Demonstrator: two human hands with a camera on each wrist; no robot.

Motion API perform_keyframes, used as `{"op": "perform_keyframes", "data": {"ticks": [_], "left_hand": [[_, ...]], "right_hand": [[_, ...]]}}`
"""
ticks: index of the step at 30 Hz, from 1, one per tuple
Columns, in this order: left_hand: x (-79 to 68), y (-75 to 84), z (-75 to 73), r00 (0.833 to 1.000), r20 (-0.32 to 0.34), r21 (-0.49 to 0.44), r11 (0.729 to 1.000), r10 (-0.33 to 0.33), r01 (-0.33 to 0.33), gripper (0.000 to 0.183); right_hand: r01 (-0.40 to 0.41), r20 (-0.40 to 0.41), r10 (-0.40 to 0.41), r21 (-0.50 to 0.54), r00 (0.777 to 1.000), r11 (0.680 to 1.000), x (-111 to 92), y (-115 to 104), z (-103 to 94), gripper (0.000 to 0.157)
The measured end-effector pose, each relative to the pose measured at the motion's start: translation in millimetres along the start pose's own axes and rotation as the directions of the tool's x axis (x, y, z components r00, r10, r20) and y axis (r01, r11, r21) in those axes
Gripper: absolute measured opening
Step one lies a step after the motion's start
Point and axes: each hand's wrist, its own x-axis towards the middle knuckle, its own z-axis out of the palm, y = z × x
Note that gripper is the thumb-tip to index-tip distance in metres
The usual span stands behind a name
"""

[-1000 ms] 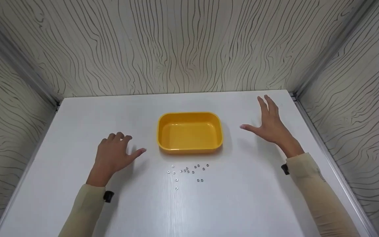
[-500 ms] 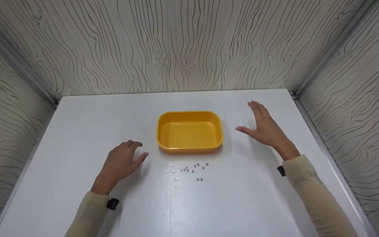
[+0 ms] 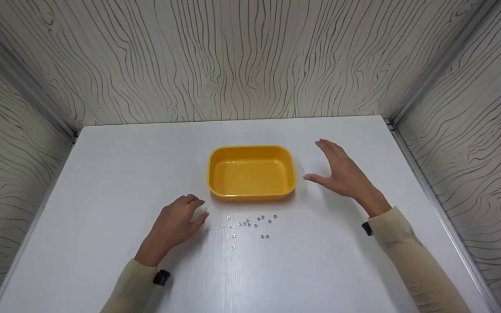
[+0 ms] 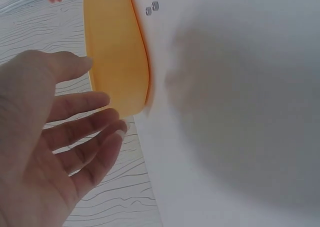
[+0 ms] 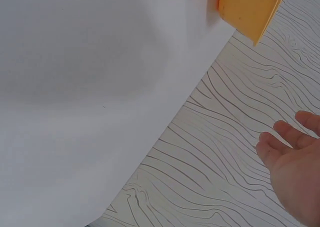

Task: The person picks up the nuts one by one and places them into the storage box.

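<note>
A yellow plastic tub stands on the white table in the head view. Several small metal nuts lie loosely scattered just in front of it. My left hand hovers to the left of the nuts, near the tub's front left corner, holding nothing. Its loosely bent fingers show in the left wrist view, with the tub beyond them. To the right of the tub is my right hand, thumb and fingers spread apart, touching nothing. Part of it also shows in the right wrist view, palm visible.
The white table is enclosed by wood-grain patterned panels at the back and both sides. Metal rails run along the corners where the panels meet. A black strap piece sits at the left cuff.
My left hand has moved right and nearer the front, towards the nuts. My right hand has come left and slightly down, closer to the tub. Tub and nuts stay in place.
</note>
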Motion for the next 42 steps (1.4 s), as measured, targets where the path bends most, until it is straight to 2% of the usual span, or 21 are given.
{"op": "perform_keyframes", "data": {"ticks": [5,9,14,20,24,30,37,42], "left_hand": [[-1.7,8.7,8.8,0.999,0.015,-0.021,0.999,0.038,-0.037,0.027],[-3.4,13.6,18.4,0.995,0.007,-0.001,0.995,0.095,-0.095,0.021],[-4.7,17.7,25.4,0.993,0.003,0.005,0.993,0.118,-0.118,0.018],[-6.1,21.7,30.4,0.989,0.005,-0.007,0.989,0.145,-0.145,0.015],[-7.2,23.9,33.5,0.986,-0.001,0.005,0.986,0.164,-0.164,0.013],[-6.3,24.8,38.0,0.983,0.0,0.028,0.982,0.186,-0.186,0.011],[-4.1,26.8,41.4,0.982,0.009,0.02,0.982,0.188,-0.189,0.01],[-2.3,27.9,43.7,0.981,0.016,0.025,0.981,0.193,-0.193,0.011]], "right_hand": [[0.089,-0.019,-0.09,-0.033,0.996,0.995,-4,-11,5.9,0.097],[0.184,-0.04,-0.187,-0.07,0.982,0.98,-7,-18,13.1,0.092],[0.249,-0.067,-0.258,-0.116,0.964,0.962,-11,-22,21.7,0.085],[0.347,-0.087,-0.36,-0.135,0.929,0.928,-13,-28,32.8,0.075],[0.41,-0.069,-0.424,-0.152,0.903,0.899,-13,-32,42.9,0.065],[0.445,-0.04,-0.457,-0.171,0.888,0.879,-15,-36,56.2,0.049],[0.47,-0.098,-0.485,-0.142,0.869,0.871,-13,-38,67.8,0.048],[0.463,-0.101,-0.48,-0.152,0.872,0.873,-16,-39,76.1,0.045]]}}
